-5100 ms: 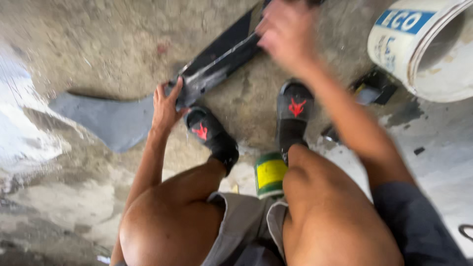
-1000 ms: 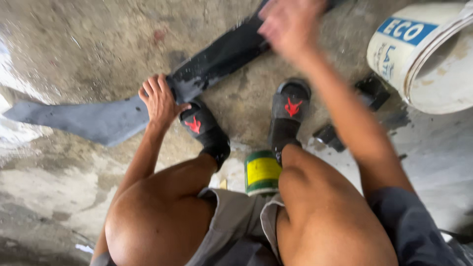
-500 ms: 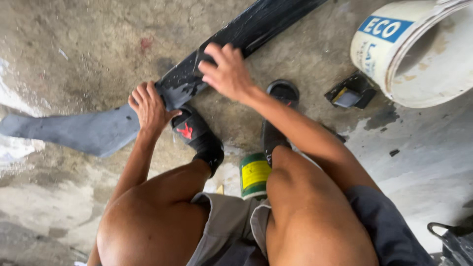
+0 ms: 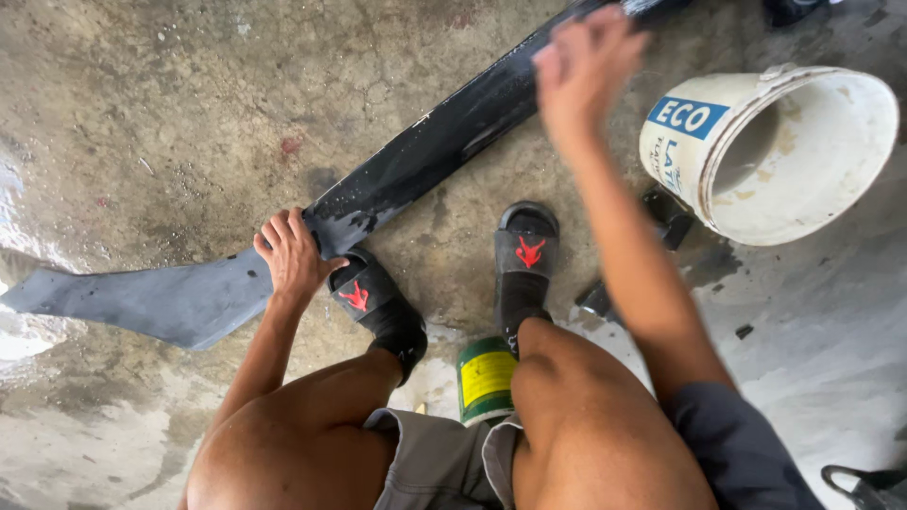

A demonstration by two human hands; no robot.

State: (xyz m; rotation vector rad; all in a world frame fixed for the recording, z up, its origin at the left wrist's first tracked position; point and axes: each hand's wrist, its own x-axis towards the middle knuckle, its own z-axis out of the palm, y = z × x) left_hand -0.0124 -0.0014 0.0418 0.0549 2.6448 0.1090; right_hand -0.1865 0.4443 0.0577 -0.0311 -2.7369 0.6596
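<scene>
Lying on the concrete floor (image 4: 189, 113), a long black panel (image 4: 425, 156) runs aslant from the top right down to a broad grey end (image 4: 142, 297) at lower left. Its dark stretch looks wet and glossy; the grey end is dull.

Left hand (image 4: 291, 255) rests on the panel where black meets grey, fingers (image 4: 274, 231) curled over the near edge, thumb toward the sandal; a closed hold on the panel. Right hand (image 4: 586, 66) is over the upper part of the panel, blurred. Fingers look loosely bent; cannot tell whether they hold anything or touch the surface.

Person is sitting or squatting low, bare knees wide, grey shorts (image 4: 435, 463). Two black sandals with red marks: the left one (image 4: 378, 307) is just beside the panel's near edge, under the left hand; the right one (image 4: 524, 255) is set apart from the panel on bare floor.

Between the legs, close to the right knee, stands a green can with a yellow label (image 4: 484, 378).

Right of the right arm, a white bucket (image 4: 765, 142) lies tipped on its side, mouth toward lower right, blue label on its wall, inside stained. Small black pieces (image 4: 666, 212) lie by its base and near the right sandal.

Floor is cracked, patchy, wet at the left edge and pale grey at the right.
</scene>
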